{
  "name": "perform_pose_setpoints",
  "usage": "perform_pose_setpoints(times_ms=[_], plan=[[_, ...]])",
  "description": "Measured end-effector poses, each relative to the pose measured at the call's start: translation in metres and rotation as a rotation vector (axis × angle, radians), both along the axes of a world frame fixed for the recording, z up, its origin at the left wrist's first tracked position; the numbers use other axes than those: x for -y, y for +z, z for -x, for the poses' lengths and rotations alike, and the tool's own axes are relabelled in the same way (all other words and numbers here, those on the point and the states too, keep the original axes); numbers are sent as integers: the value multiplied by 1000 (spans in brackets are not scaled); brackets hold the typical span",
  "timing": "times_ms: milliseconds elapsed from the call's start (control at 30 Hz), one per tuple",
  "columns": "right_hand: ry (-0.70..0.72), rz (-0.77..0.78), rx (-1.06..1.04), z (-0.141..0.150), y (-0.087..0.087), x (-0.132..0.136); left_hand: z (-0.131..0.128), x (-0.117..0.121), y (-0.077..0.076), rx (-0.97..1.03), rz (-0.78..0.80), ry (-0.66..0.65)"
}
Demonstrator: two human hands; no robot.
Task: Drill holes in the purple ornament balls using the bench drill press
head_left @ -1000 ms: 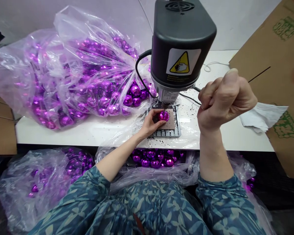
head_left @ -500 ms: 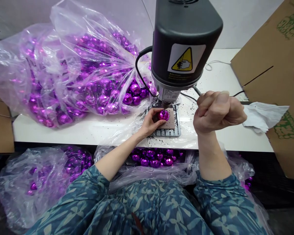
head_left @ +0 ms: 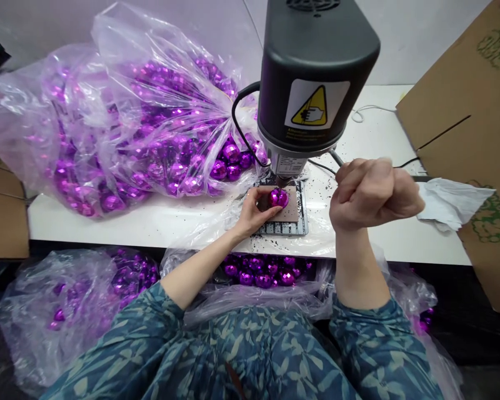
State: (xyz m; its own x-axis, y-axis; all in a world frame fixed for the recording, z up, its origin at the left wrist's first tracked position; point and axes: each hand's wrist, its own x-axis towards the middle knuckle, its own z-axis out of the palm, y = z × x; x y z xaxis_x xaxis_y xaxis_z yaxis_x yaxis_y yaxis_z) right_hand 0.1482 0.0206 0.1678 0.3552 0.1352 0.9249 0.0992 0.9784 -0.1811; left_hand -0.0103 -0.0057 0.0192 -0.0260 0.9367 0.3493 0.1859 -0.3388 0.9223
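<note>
My left hand (head_left: pixel 254 211) pinches a shiny purple faceted ball (head_left: pixel 279 198) between thumb and fingers. The ball sits on a brown square board (head_left: pixel 288 211) on the slotted metal base (head_left: pixel 300 222) of a small drill press (head_left: pixel 316 72). Just above the ball is the press's chuck (head_left: pixel 284 180); whether the bit touches the ball I cannot tell. To the right, my right hand (head_left: pixel 370 191) is closed round the end of the press's lever (head_left: pixel 336 158), its grip hidden inside the fist.
A large clear bag (head_left: pixel 150 116) of purple balls lies at the left of the white table (head_left: pixel 87 228). Below the front edge, more balls (head_left: pixel 262 272) lie in open plastic. Crumpled white paper (head_left: pixel 450 203) and a cardboard box (head_left: pixel 462 128) stand right. Dark shavings surround the base.
The view has shifted slightly. Both hands keep their holds, on the ball and on the lever, with little visible movement.
</note>
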Motion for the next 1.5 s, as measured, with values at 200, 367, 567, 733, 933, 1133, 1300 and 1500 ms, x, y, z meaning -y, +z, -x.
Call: perform_pose_setpoints(times_ms=[200,367,567,733,933,1133,1300,1500], plan=[[10,295,-1,5,45,1,0,3,1,-68,6,62],[138,391,-35,8,78,-20,-2,4,2,-96,25,119],[197,558,-45,10,91,-24,3,15,8,-85,7,177],[175,525,-57,11,89,-24,17,34,13,-56,-157,72],[137,520,-34,11,87,-24,30,50,14,-101,-314,93],[155,489,-31,11,86,-23,35,58,15,-74,-357,95],[148,477,-30,12,86,-22,37,61,20,-56,-366,57],[157,500,-66,15,90,-27,54,93,18,-292,-263,-99]])
